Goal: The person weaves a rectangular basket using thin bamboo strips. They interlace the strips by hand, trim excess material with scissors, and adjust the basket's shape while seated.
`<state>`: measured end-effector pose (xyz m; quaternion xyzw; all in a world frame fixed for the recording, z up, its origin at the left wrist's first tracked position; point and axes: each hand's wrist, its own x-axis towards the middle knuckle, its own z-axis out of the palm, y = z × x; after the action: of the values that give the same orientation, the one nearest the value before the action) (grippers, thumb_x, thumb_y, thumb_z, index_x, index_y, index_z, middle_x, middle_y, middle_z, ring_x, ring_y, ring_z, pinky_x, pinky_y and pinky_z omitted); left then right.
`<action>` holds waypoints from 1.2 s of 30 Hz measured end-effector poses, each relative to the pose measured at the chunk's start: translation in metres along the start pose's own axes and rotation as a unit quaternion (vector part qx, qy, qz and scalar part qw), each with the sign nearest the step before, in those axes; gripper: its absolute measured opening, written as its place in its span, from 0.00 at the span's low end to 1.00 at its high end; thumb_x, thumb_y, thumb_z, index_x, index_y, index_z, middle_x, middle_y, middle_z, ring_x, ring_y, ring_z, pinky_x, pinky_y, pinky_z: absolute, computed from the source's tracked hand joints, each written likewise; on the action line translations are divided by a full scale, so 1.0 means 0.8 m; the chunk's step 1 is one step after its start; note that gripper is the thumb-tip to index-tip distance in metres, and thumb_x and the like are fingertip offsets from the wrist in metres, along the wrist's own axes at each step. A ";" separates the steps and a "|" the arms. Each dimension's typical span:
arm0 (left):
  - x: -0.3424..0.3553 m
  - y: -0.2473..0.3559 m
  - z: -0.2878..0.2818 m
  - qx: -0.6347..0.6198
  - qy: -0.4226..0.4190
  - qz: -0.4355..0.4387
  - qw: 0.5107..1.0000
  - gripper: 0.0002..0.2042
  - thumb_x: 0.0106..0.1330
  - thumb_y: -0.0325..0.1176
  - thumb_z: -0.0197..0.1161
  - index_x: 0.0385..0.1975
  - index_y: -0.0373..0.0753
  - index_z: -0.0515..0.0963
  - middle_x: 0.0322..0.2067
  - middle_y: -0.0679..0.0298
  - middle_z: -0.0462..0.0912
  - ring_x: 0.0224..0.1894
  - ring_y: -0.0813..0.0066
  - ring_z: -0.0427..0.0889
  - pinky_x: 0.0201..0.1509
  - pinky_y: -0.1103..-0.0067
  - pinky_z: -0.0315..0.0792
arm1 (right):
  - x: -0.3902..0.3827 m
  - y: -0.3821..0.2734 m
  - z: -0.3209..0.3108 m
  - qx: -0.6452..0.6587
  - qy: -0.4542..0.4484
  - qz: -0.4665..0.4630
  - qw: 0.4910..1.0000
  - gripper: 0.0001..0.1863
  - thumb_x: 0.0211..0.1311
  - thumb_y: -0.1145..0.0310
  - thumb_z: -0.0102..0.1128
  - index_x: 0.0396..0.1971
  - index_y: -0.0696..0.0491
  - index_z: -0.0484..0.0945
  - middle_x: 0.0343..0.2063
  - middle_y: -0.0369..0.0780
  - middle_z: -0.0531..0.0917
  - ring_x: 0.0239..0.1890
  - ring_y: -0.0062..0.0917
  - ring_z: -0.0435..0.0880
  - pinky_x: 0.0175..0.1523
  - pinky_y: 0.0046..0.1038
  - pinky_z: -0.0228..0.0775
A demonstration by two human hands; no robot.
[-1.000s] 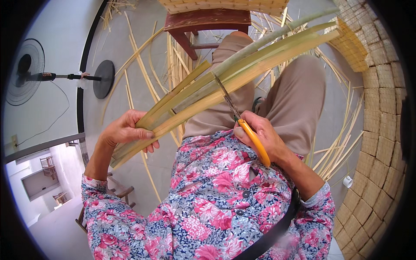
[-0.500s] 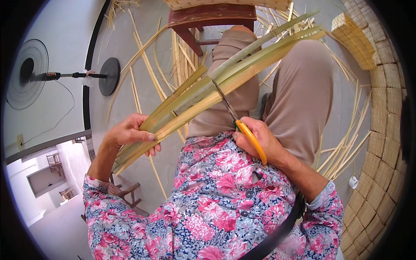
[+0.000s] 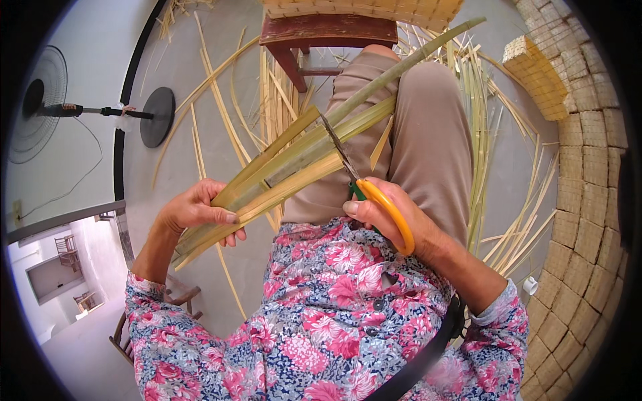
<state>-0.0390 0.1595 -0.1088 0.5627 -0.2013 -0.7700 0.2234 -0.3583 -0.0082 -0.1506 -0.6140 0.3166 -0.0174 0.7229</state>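
Over lap [image 3: 435, 140], R hand [image 3: 414, 217] w/ 1 scissors [image 3: 376, 191] (L hand [image 3: 198, 206]: strips [image 3: 301, 145]).

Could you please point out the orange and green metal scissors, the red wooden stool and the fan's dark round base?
Orange and green metal scissors [image 3: 368, 188], head view: orange handle near blades.
Red wooden stool [image 3: 328, 31], head view: the seat.
Dark round fan base [image 3: 162, 120], head view: disc face.

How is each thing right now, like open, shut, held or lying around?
Left hand: closed around bamboo strips
Bamboo strips: held, far ends spread
Right hand: gripping scissors
Scissors: held; can't tell if open
Red stool: upright
Loose strips: scattered on the floor
Fan: standing, can't tell if spinning
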 end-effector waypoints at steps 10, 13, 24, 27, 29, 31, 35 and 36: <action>0.008 -0.006 -0.004 0.006 0.002 0.012 1.000 0.14 0.65 0.26 0.64 0.48 0.28 0.74 0.33 0.49 0.86 0.29 0.68 0.88 0.28 0.79 0.82 | -0.001 0.029 0.009 -0.076 0.064 -0.070 0.993 0.13 0.51 0.71 0.59 0.18 0.62 0.66 0.12 0.48 0.66 0.20 0.21 0.64 0.26 0.36 0.62; 0.005 -0.004 -0.002 0.001 0.006 0.017 1.000 0.15 0.64 0.26 0.64 0.48 0.28 0.74 0.32 0.49 0.86 0.28 0.67 0.88 0.28 0.78 0.82 | -0.006 0.033 0.010 -0.052 0.061 -0.050 0.996 0.14 0.52 0.71 0.60 0.17 0.62 0.66 0.12 0.45 0.65 0.20 0.18 0.65 0.25 0.34 0.62; 0.035 0.031 0.024 -0.070 0.111 0.235 0.963 0.14 0.67 0.31 0.58 0.48 0.31 0.70 0.23 0.57 0.77 0.17 0.73 0.79 0.15 0.79 0.74 | -0.113 -0.037 -0.087 -0.216 0.059 -0.108 0.969 0.15 0.55 0.64 0.66 0.22 0.56 0.70 0.15 0.37 0.66 0.20 0.15 0.66 0.24 0.26 0.59; 0.067 0.088 0.049 -0.045 0.104 0.241 0.964 0.14 0.71 0.33 0.53 0.51 0.33 0.69 0.23 0.62 0.75 0.15 0.79 0.75 0.14 0.82 0.71 | -0.130 -0.010 -0.135 -0.157 0.267 -0.055 0.949 0.15 0.57 0.63 0.67 0.20 0.52 0.70 0.15 0.31 0.67 0.19 0.14 0.64 0.24 0.23 0.57; 0.078 0.119 0.063 -0.040 0.093 0.220 0.970 0.14 0.73 0.34 0.52 0.54 0.36 0.69 0.23 0.64 0.73 0.14 0.82 0.71 0.13 0.84 0.68 | -0.122 0.047 -0.187 -0.085 0.362 -0.006 0.928 0.15 0.59 0.62 0.66 0.20 0.51 0.70 0.15 0.27 0.67 0.19 0.13 0.65 0.24 0.21 0.59; 0.104 0.148 0.078 -0.044 0.076 0.175 0.981 0.15 0.74 0.35 0.52 0.56 0.38 0.69 0.23 0.65 0.73 0.13 0.85 0.68 0.13 0.86 0.66 | -0.105 0.144 -0.247 -0.174 0.446 0.044 0.877 0.18 0.60 0.56 0.65 0.20 0.52 0.72 0.14 0.31 0.72 0.18 0.17 0.69 0.25 0.25 0.63; 0.118 0.160 0.110 0.078 0.097 0.135 0.983 0.23 0.71 0.48 0.59 0.58 0.40 0.69 0.26 0.65 0.75 0.13 0.87 0.64 0.13 0.87 0.61 | -0.084 0.288 -0.284 -0.294 0.407 0.304 0.810 0.27 0.50 0.43 0.68 0.31 0.56 0.83 0.30 0.49 0.86 0.34 0.41 0.86 0.38 0.42 0.74; 0.117 0.157 0.120 0.092 0.131 0.122 0.980 0.29 0.66 0.55 0.64 0.58 0.41 0.69 0.26 0.66 0.76 0.13 0.87 0.64 0.13 0.87 0.59 | -0.077 0.307 -0.281 -0.285 0.404 0.341 0.800 0.27 0.50 0.44 0.68 0.34 0.56 0.83 0.33 0.49 0.86 0.38 0.42 0.86 0.41 0.43 0.75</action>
<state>-0.1410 0.0089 -0.0837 0.6480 -0.3078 -0.6348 0.2871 -0.6045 -0.1192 -0.3549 -0.5823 0.7590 0.0747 0.2813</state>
